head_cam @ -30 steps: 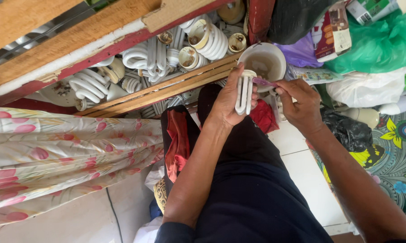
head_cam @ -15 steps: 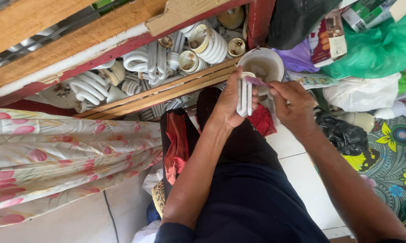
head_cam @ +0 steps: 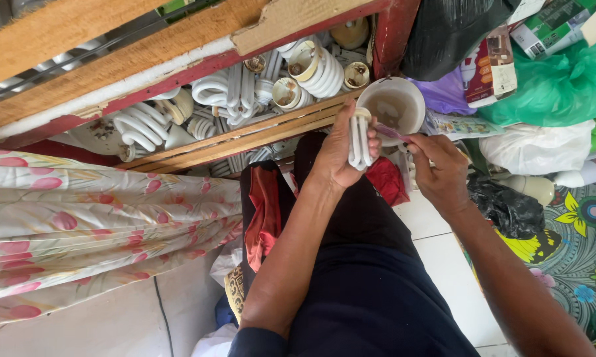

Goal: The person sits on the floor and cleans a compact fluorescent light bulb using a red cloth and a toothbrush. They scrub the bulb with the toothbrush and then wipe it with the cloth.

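My left hand [head_cam: 341, 155] grips a white tube-style lamp [head_cam: 358, 140] upright in front of my dark trousers. My right hand [head_cam: 440, 170] pinches a thin purple-handled tool [head_cam: 392, 132] whose tip points at the lamp's upper end. Just beyond both hands stands a white bowl [head_cam: 397, 106], stained inside. A red cloth [head_cam: 387, 180] lies under the hands on my lap.
A wooden crate [head_cam: 245, 135] holds several white spiral and tube lamps [head_cam: 228, 92]. Black, green and white plastic bags and a small carton [head_cam: 489, 66] pile up at right. A flowered cloth [head_cam: 79, 225] lies left, a patterned mat [head_cam: 575, 251] right, on white floor tiles.
The lamp in my left hand has shifted slightly, and my right hand has brought the purple tool closer to the lamp's top. The view has tilted a little.
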